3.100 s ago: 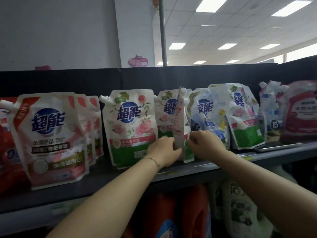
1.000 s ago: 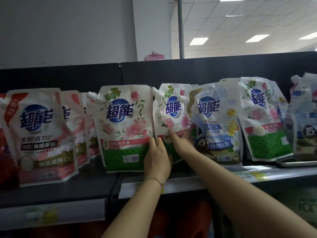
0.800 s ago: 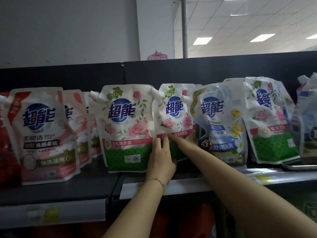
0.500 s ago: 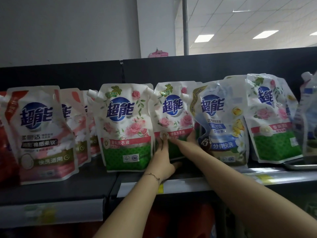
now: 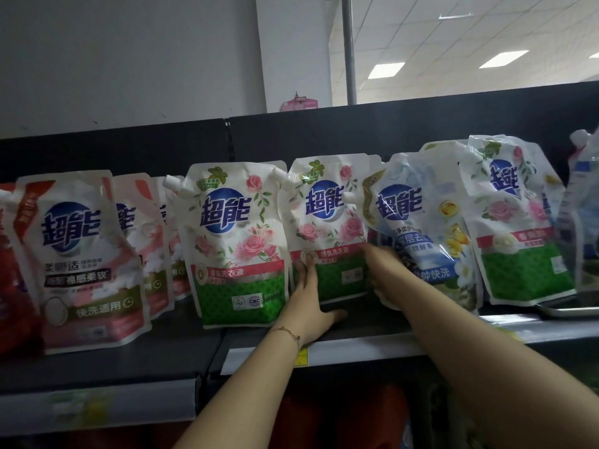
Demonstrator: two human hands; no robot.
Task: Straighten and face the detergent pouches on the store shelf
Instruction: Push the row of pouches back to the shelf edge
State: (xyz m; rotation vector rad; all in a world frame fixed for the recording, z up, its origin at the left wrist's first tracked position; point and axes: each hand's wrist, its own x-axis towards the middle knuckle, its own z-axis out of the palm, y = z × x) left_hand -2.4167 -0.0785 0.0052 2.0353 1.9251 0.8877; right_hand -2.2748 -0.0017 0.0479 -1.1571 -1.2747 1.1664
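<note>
- detergent pouch with roses (image 5: 327,228) stands upright near the middle of the row and is bracketed low down by both hands.
- the left hand (image 5: 308,303) is laid flat on the pouch's lower left front. its fingers are straight and point up, its thumb is spread along the shelf below, and nothing is gripped.
- the right hand (image 5: 385,273) is set at the pouch's lower right edge, with fingers tucked in beside the blue pouch (image 5: 421,228). whether the edge is pinched cannot be told.
- the pouch lies straight ahead, between the hands, with its long axis vertical and its face forward. both hands are equally near.
- it appears set further back than the rose pouch on its left (image 5: 236,241), so a forward pull to the shelf front is judged likely.
- the blue pouch leans left, and its spout corner overlaps the pouch between the hands.
- pink pouches (image 5: 77,254) are seen further left, and a tilted rose pouch (image 5: 515,228) further right.
- everything is carried on a dark shelf (image 5: 129,361) with a dark back panel (image 5: 324,131). a white wall and ceiling lights (image 5: 385,71) are seen beyond.
</note>
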